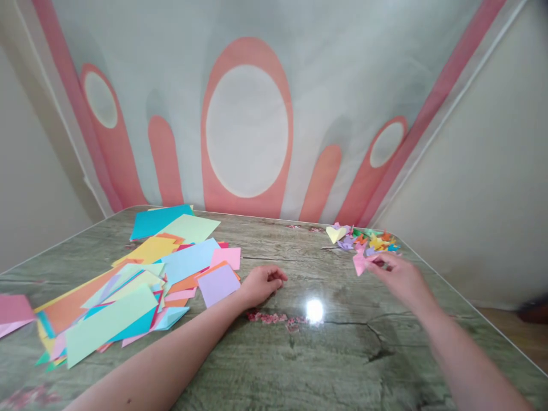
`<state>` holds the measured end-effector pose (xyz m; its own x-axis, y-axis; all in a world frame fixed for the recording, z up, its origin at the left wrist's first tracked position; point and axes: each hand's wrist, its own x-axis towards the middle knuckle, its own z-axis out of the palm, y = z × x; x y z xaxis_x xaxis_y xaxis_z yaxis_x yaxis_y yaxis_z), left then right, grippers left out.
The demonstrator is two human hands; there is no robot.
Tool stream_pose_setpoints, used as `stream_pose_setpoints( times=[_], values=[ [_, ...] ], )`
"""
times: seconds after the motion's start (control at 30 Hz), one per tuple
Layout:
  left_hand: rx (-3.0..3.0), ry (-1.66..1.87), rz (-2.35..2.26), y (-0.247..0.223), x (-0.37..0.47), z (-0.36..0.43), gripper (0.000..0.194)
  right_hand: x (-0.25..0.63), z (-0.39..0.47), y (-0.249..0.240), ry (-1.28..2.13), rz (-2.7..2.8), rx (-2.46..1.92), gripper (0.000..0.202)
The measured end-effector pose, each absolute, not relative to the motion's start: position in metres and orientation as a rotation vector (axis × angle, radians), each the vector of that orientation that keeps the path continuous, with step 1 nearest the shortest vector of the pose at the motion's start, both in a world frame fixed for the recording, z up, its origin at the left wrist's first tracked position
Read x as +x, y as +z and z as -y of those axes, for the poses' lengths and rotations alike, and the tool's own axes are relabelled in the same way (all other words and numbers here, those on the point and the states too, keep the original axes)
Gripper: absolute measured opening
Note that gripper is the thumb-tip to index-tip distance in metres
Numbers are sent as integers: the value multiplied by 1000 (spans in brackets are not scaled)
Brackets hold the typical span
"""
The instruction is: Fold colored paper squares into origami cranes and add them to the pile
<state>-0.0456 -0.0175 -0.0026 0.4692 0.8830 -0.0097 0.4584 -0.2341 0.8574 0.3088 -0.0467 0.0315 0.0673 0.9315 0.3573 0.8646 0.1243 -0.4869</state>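
At the right, my right hand (396, 274) pinches a pink folded paper piece (360, 261) between thumb and fingers. The piece is beside the near side of a pile of small folded paper pieces (377, 242) in several colours. My left hand (263, 284) rests on the table near the middle, fingers loosely curled and apart, holding nothing. Just left of that hand lies a purple paper square (218, 284), with a pink square (226, 258) above it.
Overlapping coloured paper sheets (112, 325) spread over the left of the wood-patterned table (308, 365). A pink paper (15, 311) lies at the far left edge. Behind the table hangs a grey and pink patterned cloth (312, 74).
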Motion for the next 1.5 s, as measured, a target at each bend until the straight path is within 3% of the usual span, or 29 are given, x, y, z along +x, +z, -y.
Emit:
stream_pose_setpoints(
  times=[0.33,0.77,1.1,1.3,1.5],
  values=[
    [2033,628,-1197,1,-42,19,22,394,54,-49,127,1694,-1957,31],
    [2095,579,-1237,1,-42,17,23,392,11,-45,163,1605,-1990,27],
    [2065,635,-1197,-2,-44,15,21,349,25,-3,312,1599,-1850,23],
    [1869,699,-1155,-2,-38,23,20,293,33,28,589,1734,-1647,22],
    [1383,708,-923,-2,-21,38,38,210,46,36,921,1882,-1419,17]
  ],
)
